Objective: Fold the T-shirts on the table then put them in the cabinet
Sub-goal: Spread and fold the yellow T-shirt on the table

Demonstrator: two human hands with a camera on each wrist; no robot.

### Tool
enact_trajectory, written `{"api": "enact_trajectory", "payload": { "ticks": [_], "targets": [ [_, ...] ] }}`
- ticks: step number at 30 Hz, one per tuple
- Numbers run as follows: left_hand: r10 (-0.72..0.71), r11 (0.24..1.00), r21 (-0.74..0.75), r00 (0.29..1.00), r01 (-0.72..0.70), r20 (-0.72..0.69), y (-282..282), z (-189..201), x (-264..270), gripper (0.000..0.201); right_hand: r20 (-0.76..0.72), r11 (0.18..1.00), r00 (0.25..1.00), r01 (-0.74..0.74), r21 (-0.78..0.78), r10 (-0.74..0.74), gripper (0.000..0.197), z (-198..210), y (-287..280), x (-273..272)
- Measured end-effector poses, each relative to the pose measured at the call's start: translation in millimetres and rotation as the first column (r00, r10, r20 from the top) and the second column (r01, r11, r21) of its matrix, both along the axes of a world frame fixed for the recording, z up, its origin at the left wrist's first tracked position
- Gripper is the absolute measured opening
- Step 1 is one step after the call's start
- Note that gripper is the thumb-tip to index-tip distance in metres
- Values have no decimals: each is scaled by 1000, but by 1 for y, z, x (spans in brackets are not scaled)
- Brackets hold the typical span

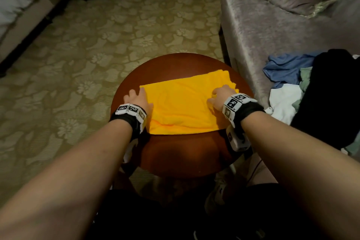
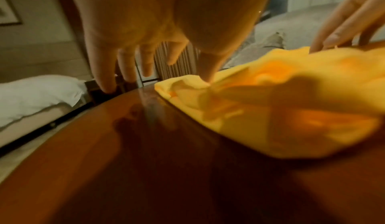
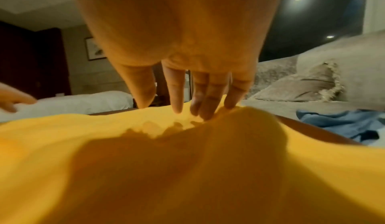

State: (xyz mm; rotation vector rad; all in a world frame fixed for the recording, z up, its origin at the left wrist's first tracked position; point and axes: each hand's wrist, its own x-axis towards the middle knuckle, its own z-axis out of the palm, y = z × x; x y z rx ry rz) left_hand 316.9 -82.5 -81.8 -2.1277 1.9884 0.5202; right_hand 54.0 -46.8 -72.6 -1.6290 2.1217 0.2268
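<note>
Smoothing a partly folded bright yellow cotton T-shirt [image 1: 181, 103] on the round, polished red-brown wooden worktop [image 1: 181, 158], I work at both short ends at once. My left hand [image 1: 137, 99] rests at the shirt's left edge, fingers straight and spread, the thumb tip touching the cloth in the left wrist view while the other fingers reach past onto bare wood. My right hand [image 1: 221, 96] lies flat on the right end, fingers extended and pressing a raised ridge of fabric. As I judge it, the shirt needs that bulge flattened and its edges squared before the next fold; pressing outward from the middle should keep the layers aligned. A loose pile of blue, white, green and black clothes [image 1: 303, 87] waits on the grey velvet sofa [image 1: 253, 25] just beside the worktop.
</note>
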Motion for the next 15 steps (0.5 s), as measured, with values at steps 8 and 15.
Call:
{"api": "enact_trajectory", "payload": {
  "ticks": [8,15],
  "targets": [
    [387,909,240,904,-340,-184,11,-7,-22,116,-83,975,995,-41,220,61,102,-33,22,-2],
    [443,887,306,820,-345,-361,17,-15,-33,86,-68,970,993,-76,232,94,107,-42,28,-11]
  ]
}}
